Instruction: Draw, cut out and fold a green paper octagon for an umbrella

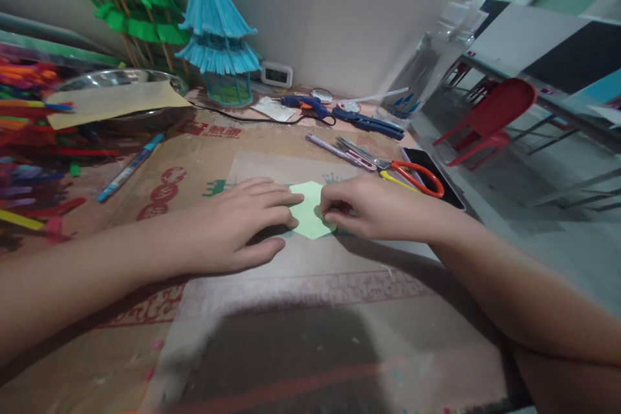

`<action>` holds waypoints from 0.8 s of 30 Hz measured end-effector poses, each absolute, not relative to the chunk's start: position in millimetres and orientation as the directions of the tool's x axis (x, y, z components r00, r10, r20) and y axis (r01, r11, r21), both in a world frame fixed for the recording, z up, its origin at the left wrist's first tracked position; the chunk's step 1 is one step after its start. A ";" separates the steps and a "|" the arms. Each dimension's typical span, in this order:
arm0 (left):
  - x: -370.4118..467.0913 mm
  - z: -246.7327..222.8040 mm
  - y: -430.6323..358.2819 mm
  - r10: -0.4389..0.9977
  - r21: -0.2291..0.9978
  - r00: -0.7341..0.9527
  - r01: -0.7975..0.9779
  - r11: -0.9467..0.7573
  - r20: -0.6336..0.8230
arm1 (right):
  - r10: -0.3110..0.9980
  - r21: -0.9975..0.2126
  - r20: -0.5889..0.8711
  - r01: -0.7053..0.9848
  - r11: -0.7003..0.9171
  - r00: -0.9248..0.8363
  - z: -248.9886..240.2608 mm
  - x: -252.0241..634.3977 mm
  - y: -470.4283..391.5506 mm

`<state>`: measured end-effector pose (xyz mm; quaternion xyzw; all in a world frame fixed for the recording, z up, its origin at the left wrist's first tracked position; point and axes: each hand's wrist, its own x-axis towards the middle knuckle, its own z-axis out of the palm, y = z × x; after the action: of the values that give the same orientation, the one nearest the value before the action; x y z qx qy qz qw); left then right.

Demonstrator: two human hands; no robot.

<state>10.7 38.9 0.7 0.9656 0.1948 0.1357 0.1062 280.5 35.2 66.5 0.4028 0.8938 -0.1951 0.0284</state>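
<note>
A pale green paper hexagon (308,218) lies on a translucent sheet in front of me. My left hand (252,217) is spread flat, its fingertips resting on the left edge of the paper. From the other side, my right hand (356,207) has its thumb and fingers pinched together at the paper's right edge, which they cover. Just beyond my right hand are orange-handled scissors (417,174), a pink craft knife (359,158) and a slim pen (323,143).
A blue glue gun (310,105), a blue stapler-like tool (371,123) and a clear bottle (427,71) stand at the back. Blue (218,32) and green (136,0) pagoda models, a metal bowl (121,77), a blue marker (130,168) and colourful pipe cleaners (29,142) are left. A phone (431,174) lies right.
</note>
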 end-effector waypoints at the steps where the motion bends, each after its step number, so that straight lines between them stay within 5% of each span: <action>1: 10.9 0.6 39.0 0.406 0.261 0.886 0.347 -0.901 0.223 | 0.700 -0.309 -0.215 0.728 0.612 -0.681 67.8 281.0 33.7; 24: 10.2 0.3 38.9 0.393 0.257 0.889 0.333 -0.907 0.235 | 0.658 -0.341 -0.176 0.672 0.657 -0.732 66.6 283.0 28.7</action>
<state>10.2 38.9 0.3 0.9661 0.1878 0.1423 0.1053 283.0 28.7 66.6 0.3655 0.9101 -0.1946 0.0186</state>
